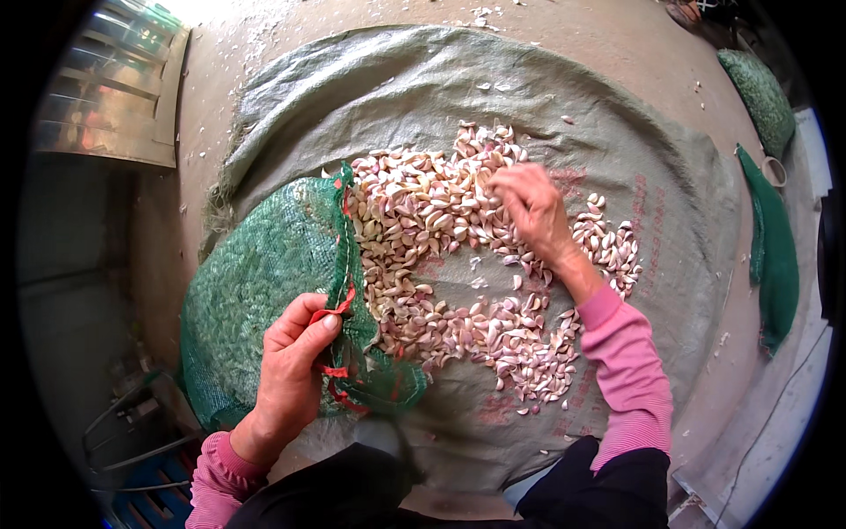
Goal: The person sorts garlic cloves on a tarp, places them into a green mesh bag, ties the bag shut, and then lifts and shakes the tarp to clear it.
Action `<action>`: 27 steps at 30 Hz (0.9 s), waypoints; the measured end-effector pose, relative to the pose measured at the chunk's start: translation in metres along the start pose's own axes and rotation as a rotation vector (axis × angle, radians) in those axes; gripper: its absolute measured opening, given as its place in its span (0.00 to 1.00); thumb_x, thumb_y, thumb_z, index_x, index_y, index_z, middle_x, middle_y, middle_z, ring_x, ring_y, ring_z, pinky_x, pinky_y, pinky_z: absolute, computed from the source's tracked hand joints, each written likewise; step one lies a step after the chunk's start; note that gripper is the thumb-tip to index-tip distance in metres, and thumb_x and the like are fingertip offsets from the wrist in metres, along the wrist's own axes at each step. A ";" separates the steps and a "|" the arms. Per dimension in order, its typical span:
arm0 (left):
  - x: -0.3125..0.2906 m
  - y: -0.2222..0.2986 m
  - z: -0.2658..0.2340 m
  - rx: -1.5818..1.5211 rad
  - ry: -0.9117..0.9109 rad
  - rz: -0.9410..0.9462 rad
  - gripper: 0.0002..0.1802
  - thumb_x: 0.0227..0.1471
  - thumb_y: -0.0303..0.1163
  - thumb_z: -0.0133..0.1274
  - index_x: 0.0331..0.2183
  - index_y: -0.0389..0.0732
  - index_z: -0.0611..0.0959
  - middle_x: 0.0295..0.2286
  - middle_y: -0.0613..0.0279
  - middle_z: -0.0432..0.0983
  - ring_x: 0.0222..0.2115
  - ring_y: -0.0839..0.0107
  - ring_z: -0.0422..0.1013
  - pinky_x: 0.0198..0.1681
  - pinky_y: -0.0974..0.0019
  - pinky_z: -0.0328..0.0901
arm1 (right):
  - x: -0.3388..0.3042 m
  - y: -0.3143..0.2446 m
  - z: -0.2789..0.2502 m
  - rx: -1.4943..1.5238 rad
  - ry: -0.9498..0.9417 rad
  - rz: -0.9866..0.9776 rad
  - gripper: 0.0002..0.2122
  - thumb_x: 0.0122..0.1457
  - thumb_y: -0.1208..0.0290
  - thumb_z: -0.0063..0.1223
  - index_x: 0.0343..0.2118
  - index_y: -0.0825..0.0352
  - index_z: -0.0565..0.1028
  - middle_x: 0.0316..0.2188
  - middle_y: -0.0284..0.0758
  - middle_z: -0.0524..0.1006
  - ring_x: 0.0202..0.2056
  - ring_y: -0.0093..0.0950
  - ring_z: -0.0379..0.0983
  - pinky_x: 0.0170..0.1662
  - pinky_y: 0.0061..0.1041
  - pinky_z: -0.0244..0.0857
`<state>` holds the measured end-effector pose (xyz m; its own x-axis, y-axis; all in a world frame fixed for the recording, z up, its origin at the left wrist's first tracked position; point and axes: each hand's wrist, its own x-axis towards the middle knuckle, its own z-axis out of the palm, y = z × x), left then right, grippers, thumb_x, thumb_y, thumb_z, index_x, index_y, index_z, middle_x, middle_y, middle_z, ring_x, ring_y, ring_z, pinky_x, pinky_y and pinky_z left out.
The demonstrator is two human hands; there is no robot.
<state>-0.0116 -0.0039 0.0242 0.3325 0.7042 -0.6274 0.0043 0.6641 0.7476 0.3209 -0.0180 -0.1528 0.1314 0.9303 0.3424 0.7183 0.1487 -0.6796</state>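
Note:
A green mesh bag (251,264) lies on its side, bulging with what look like garlic cloves, its mouth facing right. Pinched between the thumb and fingers of my left hand (298,353) is the bag's mouth edge, by its red drawstring (333,309). Loose garlic cloves (423,207), whitish and purple, spread from the mouth across a woven sheet (679,264). My right hand (533,207) is over the right part of this heap, its fingers curled together and pointing left. Whatever those fingers hold, if anything, is hidden.
On the far right lie a flat green bag (775,260) and a filled mesh sack (760,101). A wooden slatted frame (119,84) stands at the upper left. Dark blue slatted plastic (150,498) shows at the lower left. Skin scraps dot the floor (291,31).

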 end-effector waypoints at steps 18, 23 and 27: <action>-0.012 0.013 -0.021 -0.070 0.123 0.125 0.07 0.59 0.26 0.50 0.41 0.39 0.77 0.31 0.68 0.76 0.26 0.81 0.72 0.26 0.74 0.72 | 0.043 -0.048 0.041 0.320 -0.318 0.165 0.11 0.61 0.59 0.56 0.30 0.58 0.84 0.35 0.34 0.83 0.38 0.29 0.78 0.45 0.32 0.71; -0.017 0.017 -0.010 -0.015 0.111 0.167 0.11 0.56 0.27 0.48 0.43 0.42 0.75 0.35 0.66 0.79 0.26 0.76 0.75 0.18 0.74 0.65 | 0.100 -0.083 0.101 -0.004 0.033 -0.235 0.11 0.56 0.59 0.58 0.36 0.58 0.83 0.43 0.31 0.79 0.48 0.32 0.71 0.51 0.44 0.58; -0.013 0.015 -0.003 -0.087 0.025 0.184 0.14 0.54 0.22 0.48 0.44 0.40 0.74 0.38 0.63 0.79 0.33 0.74 0.76 0.33 0.69 0.72 | 0.112 -0.083 0.147 -0.178 -0.266 0.062 0.11 0.58 0.57 0.51 0.37 0.51 0.83 0.48 0.23 0.77 0.55 0.31 0.62 0.56 0.44 0.51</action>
<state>-0.0189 -0.0028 0.0431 0.2966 0.8210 -0.4879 -0.1362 0.5420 0.8292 0.1759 0.1233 -0.1535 0.0124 0.9942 0.1067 0.8257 0.0500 -0.5619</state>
